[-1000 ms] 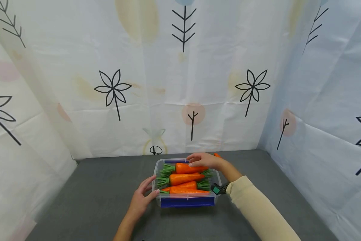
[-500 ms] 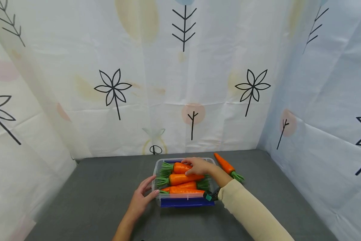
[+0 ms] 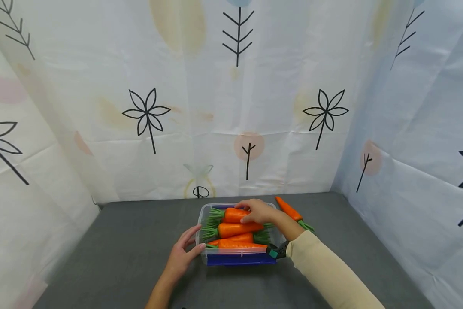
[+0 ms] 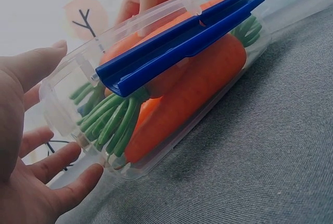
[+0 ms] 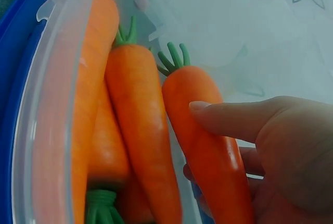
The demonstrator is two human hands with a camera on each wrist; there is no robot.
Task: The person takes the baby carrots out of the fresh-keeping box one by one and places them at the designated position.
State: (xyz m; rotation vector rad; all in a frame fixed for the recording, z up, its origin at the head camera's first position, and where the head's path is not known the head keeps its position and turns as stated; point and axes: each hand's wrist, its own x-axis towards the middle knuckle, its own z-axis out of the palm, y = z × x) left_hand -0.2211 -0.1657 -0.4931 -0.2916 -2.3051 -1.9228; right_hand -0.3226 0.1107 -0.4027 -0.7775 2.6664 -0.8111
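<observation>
A clear plastic box (image 3: pixel 201 254) with blue clips (image 4: pixel 171 47) holds several orange carrots with green tops. My right hand (image 3: pixel 259 210) pinches the rearmost carrot (image 5: pixel 192 96), thumb on its near side and fingers round the far side. That carrot lies along the box's back wall, its green top to the left. Beside it is another carrot (image 3: pixel 239 229), and more lie under and in front of it. My left hand (image 3: pixel 180 254) touches the left end of the box with spread fingers, its thumb at the front corner.
Behind the right forearm, a loose carrot (image 3: pixel 289 209) lies on the grey tabletop (image 3: pixel 138 257), to the right of the box. Patterned white cloth (image 3: pixel 216 107) hangs behind and at both sides of the table.
The right hand has come down and left onto the rearmost carrot, then shifted slightly back. The loose carrot shows more as the right forearm moved off it. My left hand stays put.
</observation>
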